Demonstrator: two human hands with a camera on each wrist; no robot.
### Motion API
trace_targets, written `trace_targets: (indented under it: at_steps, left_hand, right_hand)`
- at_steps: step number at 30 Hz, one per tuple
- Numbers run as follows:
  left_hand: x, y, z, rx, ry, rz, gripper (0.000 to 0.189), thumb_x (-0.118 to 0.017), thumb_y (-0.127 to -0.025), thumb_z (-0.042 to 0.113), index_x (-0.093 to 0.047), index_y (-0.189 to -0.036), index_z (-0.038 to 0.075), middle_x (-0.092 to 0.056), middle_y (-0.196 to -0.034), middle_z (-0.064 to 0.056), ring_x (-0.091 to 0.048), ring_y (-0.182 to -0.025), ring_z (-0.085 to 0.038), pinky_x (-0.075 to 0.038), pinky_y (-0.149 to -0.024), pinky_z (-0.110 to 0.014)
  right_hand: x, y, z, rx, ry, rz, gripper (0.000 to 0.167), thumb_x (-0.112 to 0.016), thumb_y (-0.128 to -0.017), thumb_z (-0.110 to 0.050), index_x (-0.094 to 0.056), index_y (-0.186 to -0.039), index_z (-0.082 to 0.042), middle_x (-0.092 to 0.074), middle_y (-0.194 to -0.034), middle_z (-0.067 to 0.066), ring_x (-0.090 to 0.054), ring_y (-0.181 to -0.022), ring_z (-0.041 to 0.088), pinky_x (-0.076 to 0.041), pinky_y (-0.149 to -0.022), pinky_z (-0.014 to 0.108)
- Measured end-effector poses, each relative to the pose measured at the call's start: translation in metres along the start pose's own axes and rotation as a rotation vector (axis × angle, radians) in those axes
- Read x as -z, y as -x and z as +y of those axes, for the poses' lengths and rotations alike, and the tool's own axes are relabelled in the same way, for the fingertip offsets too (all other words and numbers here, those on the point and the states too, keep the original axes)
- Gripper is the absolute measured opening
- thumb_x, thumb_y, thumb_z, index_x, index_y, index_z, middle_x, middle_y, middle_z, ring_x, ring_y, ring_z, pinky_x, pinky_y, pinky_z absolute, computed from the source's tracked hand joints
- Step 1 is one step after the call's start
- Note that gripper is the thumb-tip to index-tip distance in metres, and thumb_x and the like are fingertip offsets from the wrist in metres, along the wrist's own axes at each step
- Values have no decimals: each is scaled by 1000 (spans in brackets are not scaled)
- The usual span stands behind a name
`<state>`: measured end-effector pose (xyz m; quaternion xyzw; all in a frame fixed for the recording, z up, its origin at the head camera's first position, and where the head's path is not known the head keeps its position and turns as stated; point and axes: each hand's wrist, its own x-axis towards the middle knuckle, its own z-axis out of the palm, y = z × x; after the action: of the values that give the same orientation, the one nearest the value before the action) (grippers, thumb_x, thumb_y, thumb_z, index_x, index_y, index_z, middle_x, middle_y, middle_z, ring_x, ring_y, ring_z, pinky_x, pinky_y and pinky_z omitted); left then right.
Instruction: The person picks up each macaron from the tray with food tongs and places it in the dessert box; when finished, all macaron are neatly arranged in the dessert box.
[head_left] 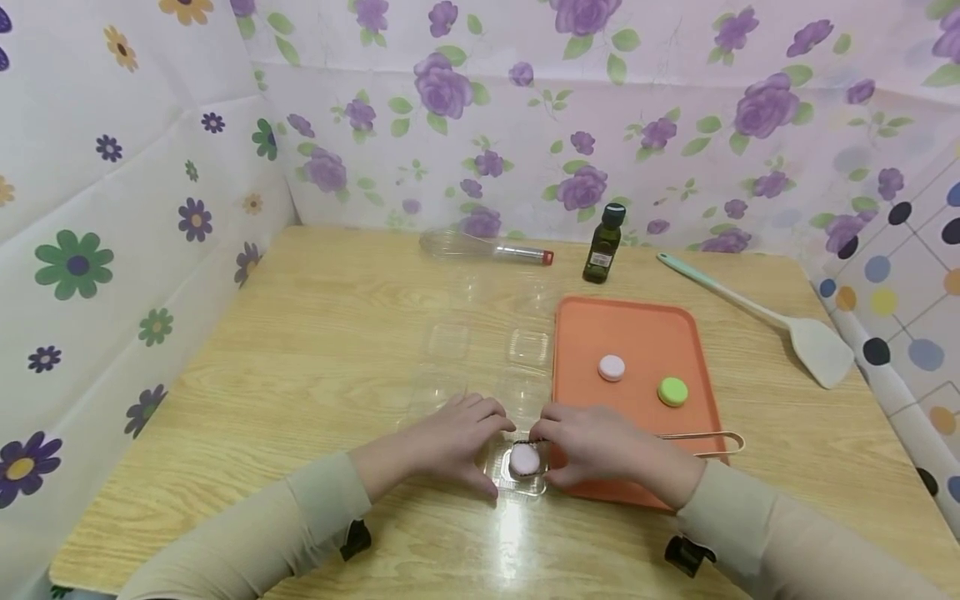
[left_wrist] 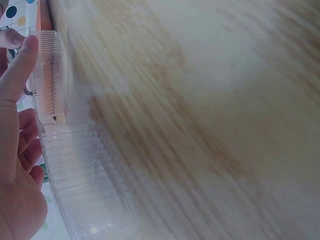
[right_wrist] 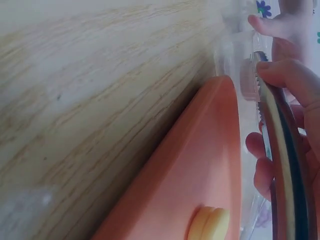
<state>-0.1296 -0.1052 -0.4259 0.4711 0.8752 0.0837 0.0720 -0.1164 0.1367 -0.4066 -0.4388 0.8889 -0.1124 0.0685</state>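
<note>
Near table's (head_left: 322,333) front edge: apparently seating pink macaron (head_left: 525,459) in clear container (head_left: 525,390), gripping tongs (right_wrist: 282,150) with right hand (head_left: 596,442), flanking container with relaxed left hand (head_left: 457,442); next, presumably easing tongs apart.

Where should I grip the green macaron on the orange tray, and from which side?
Probably best by opposite sides of its round rim, with the tongs in the right hand coming from above: the green macaron lies flat on the orange tray, top uncovered, bare tray all around it.
</note>
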Motion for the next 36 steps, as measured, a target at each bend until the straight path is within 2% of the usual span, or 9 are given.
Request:
trace_targets:
  at_steps: [15, 21, 28, 36]
  left_hand:
    - [0, 0, 2, 27, 13, -13, 85, -72, -63, 65, -51, -127, 14, -47, -123, 3, -42, -106, -14, -35, -88, -30]
    - [0, 1, 1, 17, 9, 2, 83, -72, -64, 65, -52, -126, 14, -48, -122, 3, -43, -105, -14, -35, -89, -30]
    - [0, 1, 1, 3, 4, 7, 85, -72, -64, 65, -51, -128, 13, -48, -122, 2, -42, -105, -14, -35, -88, -29]
    - [0, 3, 0, -24, -19, 24, 87, -70, -66, 66, -50, -130, 11, -48, -121, 1, -43, -108, -15, -36, -90, -28]
  right_hand:
    - [2, -6, -4, -10, 22, -32, 35, -76, -69, -36, -62, -94, -16, -43, -86, -9, -42, -60, 3, -38, -47, 19]
    - [2, -6, -4, -5, 26, -33, 38, -76, -69, -36, -63, -98, -14, -45, -87, -8, -42, -60, 3, -39, -48, 19]
    - [3, -2, -4, 9, 1, 5, 35, -76, -69, -34, -63, -95, -14, -44, -87, -9, -42, -59, 2, -38, -48, 17]
    - [7, 7, -1, 6, -37, 51, 41, -75, -70, -31, -65, -105, -12, -51, -93, -5, -44, -63, 3, -41, -52, 17]
